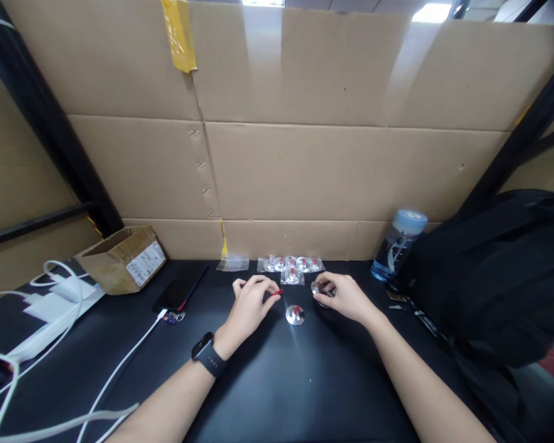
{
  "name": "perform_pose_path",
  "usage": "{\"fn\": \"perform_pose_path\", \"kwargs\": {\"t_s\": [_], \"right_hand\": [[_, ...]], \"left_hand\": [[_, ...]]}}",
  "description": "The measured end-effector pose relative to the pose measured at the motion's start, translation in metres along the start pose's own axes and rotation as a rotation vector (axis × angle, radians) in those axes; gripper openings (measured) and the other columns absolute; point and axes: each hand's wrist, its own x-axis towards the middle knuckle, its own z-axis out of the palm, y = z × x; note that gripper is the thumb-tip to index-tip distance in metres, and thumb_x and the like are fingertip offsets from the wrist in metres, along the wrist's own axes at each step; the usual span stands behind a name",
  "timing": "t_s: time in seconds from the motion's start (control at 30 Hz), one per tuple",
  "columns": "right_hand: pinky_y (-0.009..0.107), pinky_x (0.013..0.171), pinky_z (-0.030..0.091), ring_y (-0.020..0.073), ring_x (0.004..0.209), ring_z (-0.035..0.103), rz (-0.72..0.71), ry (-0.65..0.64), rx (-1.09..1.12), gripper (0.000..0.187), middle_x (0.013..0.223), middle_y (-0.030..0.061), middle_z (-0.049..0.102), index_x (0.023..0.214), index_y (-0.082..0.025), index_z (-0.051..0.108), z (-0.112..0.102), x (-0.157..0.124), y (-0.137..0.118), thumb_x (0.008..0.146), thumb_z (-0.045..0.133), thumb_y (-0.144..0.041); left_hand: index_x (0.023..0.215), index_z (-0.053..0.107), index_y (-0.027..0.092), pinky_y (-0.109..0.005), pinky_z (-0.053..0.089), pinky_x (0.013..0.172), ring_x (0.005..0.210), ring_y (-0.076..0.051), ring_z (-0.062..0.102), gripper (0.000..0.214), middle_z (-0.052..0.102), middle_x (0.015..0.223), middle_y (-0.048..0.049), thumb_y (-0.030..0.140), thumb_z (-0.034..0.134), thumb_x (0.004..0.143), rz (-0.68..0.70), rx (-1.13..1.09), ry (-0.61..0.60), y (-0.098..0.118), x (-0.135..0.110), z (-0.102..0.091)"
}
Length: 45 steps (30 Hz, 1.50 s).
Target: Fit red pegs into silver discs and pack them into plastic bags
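My left hand, with a black watch on its wrist, is closed in a pinch on a small red piece. Slightly above the black table, my right hand grips a shiny round metal disc, partly hidden by its fingers. Between the hands, a shiny metal disc with a red centre lies on the table. Beyond them, several similar discs in clear plastic bags are laid out near the cardboard wall.
Behind my left hand lies a clear plastic bag. Further left are a phone, an open cardboard box and white cables with a power strip. On the right stand a water bottle and a black backpack.
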Motion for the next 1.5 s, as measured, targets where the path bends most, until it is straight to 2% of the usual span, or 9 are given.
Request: {"fn": "perform_pose_path", "kwargs": {"t_s": [0.27,0.4,0.5,0.97,1.07,1.17,1.27,1.4,1.5], "right_hand": [[0.033,0.077,0.059,0.0216,0.096,0.072,-0.149,0.107,0.309,0.034,0.112,0.0066,0.074,0.114,-0.024,0.069,0.016,-0.005,-0.027,0.081,0.075,-0.03],[0.036,0.085,0.061,0.0243,0.108,0.07,-0.187,0.166,0.455,0.037,0.122,0.0084,0.071,0.117,-0.024,0.068,0.033,-0.011,-0.043,0.082,0.076,-0.03],[0.038,0.088,0.06,0.0246,0.108,0.07,-0.183,0.187,0.505,0.037,0.12,0.0081,0.072,0.117,-0.024,0.068,0.041,-0.016,-0.052,0.082,0.078,-0.031],[0.039,0.089,0.06,0.0256,0.111,0.069,-0.189,0.112,0.582,0.035,0.125,0.0089,0.07,0.114,-0.025,0.068,0.05,-0.02,-0.057,0.082,0.079,-0.033],[0.037,0.087,0.06,0.0241,0.105,0.07,-0.124,0.09,0.664,0.033,0.122,0.0082,0.071,0.109,-0.024,0.067,0.053,-0.02,-0.057,0.082,0.08,-0.036],[0.033,0.078,0.059,0.0198,0.09,0.071,-0.044,0.008,0.766,0.027,0.106,0.0054,0.072,0.107,-0.023,0.065,0.054,-0.02,-0.057,0.09,0.071,-0.044],[0.03,0.071,0.055,0.0166,0.079,0.066,-0.024,-0.035,0.742,0.028,0.093,0.003,0.069,0.106,-0.022,0.065,0.051,-0.02,-0.059,0.099,0.056,-0.048],[0.03,0.075,0.053,0.0173,0.085,0.065,-0.076,-0.018,0.644,0.025,0.106,0.0054,0.067,0.102,-0.022,0.064,0.048,-0.018,-0.06,0.1,0.054,-0.046],[0.031,0.079,0.053,0.0194,0.094,0.064,-0.119,0.008,0.558,0.025,0.115,0.0081,0.064,0.098,-0.022,0.064,0.047,-0.018,-0.058,0.102,0.051,-0.043]], "left_hand": [[0.092,0.074,0.028,-0.044,0.028,0.093,0.111,-0.025,0.06,0.017,0.077,0.099,-0.0016,0.037,0.061,0.097,-0.011,-0.07,0.06,0.02,-0.003,-0.006],[0.095,0.072,0.028,-0.044,0.032,0.094,0.115,-0.025,0.055,0.016,0.071,0.11,-0.0037,0.036,0.058,0.099,-0.012,-0.109,0.041,0.031,-0.007,-0.009],[0.095,0.072,0.027,-0.046,0.034,0.098,0.119,-0.027,0.051,0.015,0.063,0.117,-0.0059,0.033,0.058,0.097,-0.014,-0.13,0.055,0.035,-0.009,-0.011],[0.095,0.071,0.026,-0.048,0.039,0.101,0.12,-0.029,0.048,0.01,0.06,0.119,-0.0069,0.025,0.062,0.091,0.023,-0.13,0.074,0.035,-0.012,-0.009],[0.09,0.072,0.025,-0.048,0.038,0.1,0.12,-0.029,0.048,0.009,0.061,0.117,-0.0072,0.026,0.063,0.09,0.024,-0.107,0.111,0.036,-0.012,-0.009],[0.087,0.073,0.026,-0.048,0.037,0.1,0.119,-0.029,0.048,0.011,0.062,0.114,-0.0072,0.029,0.063,0.091,0.047,-0.067,0.171,0.038,-0.012,-0.01],[0.086,0.076,0.028,-0.049,0.036,0.1,0.118,-0.029,0.049,0.013,0.063,0.111,-0.007,0.032,0.065,0.091,0.065,-0.03,0.221,0.038,-0.013,-0.012],[0.086,0.076,0.028,-0.047,0.035,0.1,0.118,-0.029,0.05,0.012,0.063,0.108,-0.0061,0.033,0.066,0.092,0.109,-0.015,0.217,0.037,-0.013,-0.011],[0.096,0.071,0.025,-0.043,0.036,0.099,0.116,-0.026,0.053,0.013,0.064,0.109,-0.0059,0.031,0.06,0.096,0.113,-0.054,0.208,0.037,-0.013,-0.011]]}}
